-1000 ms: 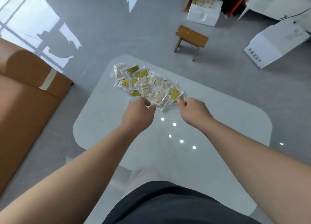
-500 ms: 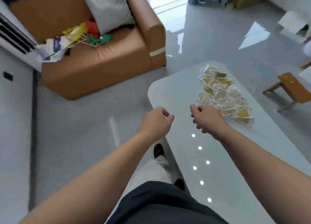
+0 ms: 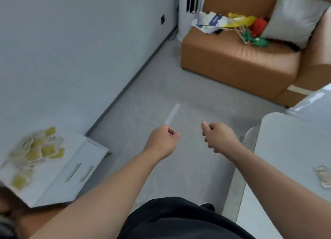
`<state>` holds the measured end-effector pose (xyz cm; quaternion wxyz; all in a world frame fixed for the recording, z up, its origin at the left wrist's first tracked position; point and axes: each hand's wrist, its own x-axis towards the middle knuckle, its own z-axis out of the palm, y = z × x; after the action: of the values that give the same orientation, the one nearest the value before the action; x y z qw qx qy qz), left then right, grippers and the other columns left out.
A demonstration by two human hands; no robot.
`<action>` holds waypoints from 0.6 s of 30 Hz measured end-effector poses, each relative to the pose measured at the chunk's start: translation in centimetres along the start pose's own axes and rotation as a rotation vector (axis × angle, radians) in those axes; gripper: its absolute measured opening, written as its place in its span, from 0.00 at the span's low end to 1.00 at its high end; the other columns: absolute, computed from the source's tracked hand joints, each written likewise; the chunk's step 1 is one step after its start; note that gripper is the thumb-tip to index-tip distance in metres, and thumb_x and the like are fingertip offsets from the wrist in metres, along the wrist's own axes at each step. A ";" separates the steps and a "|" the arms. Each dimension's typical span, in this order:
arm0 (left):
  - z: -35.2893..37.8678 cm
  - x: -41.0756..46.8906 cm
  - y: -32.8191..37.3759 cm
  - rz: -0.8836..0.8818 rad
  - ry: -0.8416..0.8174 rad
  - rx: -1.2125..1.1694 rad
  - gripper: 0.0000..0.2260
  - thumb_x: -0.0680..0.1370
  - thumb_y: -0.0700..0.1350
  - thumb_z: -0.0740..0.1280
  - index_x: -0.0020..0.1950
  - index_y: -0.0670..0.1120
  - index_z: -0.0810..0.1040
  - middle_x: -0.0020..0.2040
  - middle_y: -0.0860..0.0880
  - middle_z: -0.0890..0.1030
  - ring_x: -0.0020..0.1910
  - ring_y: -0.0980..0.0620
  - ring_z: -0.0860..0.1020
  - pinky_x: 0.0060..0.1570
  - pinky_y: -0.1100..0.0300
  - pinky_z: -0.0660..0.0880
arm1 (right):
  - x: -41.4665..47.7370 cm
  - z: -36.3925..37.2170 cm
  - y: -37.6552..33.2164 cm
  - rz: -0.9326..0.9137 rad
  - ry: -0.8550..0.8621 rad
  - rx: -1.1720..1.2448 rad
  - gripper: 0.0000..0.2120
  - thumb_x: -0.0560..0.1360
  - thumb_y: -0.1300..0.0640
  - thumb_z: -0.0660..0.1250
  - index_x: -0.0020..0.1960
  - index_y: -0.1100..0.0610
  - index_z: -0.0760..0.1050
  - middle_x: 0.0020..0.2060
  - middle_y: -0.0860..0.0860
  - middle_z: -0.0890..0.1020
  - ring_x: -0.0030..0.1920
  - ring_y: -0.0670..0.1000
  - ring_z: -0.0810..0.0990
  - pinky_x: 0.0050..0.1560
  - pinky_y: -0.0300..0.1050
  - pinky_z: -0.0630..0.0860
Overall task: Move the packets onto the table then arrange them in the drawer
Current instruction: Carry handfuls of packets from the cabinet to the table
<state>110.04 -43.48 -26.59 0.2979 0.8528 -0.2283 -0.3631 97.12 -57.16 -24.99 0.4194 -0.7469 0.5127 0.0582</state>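
A blurred heap of yellow-and-clear packets (image 3: 35,152) lies in a white box-like container (image 3: 75,174) at the lower left, by the wall. The white table (image 3: 290,143) fills the right edge, with one clear packet (image 3: 323,175) near the frame's border. My left hand (image 3: 162,142) and my right hand (image 3: 219,137) hover side by side over the grey floor between the container and the table. The fingers of both hands are loosely curled and hold nothing.
An orange sofa (image 3: 241,63) stands at the upper right with a grey pillow (image 3: 293,18) and coloured flags (image 3: 250,29) on it. A white standing unit (image 3: 188,9) is beside the sofa. A pale strip (image 3: 172,113) lies on the floor ahead of my hands.
The view has swung left from the table's packet pile towards the wall and the white container. Both hands left the pile, holding nothing, and now hang over the floor.
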 end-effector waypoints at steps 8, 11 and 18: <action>-16.6 -2.7 -19.7 -0.246 0.187 -0.156 0.08 0.77 0.52 0.65 0.45 0.49 0.78 0.42 0.50 0.83 0.43 0.47 0.82 0.47 0.47 0.82 | -2.0 21.4 -17.0 -0.125 -0.280 -0.211 0.26 0.83 0.40 0.54 0.51 0.61 0.78 0.46 0.59 0.84 0.44 0.61 0.86 0.52 0.61 0.82; -21.5 -3.2 -25.6 -0.291 0.225 -0.195 0.08 0.77 0.53 0.64 0.45 0.50 0.77 0.41 0.50 0.83 0.43 0.47 0.82 0.47 0.46 0.82 | -2.8 28.8 -22.3 -0.176 -0.350 -0.271 0.25 0.83 0.40 0.54 0.50 0.60 0.78 0.46 0.57 0.84 0.43 0.60 0.85 0.52 0.59 0.83; -30.7 -2.3 -37.4 -0.529 0.287 -0.343 0.08 0.79 0.50 0.64 0.44 0.46 0.75 0.42 0.47 0.82 0.44 0.43 0.82 0.50 0.45 0.82 | -2.4 41.2 -32.7 -0.217 -0.518 -0.426 0.24 0.84 0.42 0.53 0.52 0.60 0.77 0.46 0.57 0.84 0.43 0.57 0.84 0.47 0.54 0.84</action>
<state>138.26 -4.74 -33.56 0.3614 0.8623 0.1093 -0.3373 136.82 -23.13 -31.66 0.3738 -0.8284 0.2831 0.3065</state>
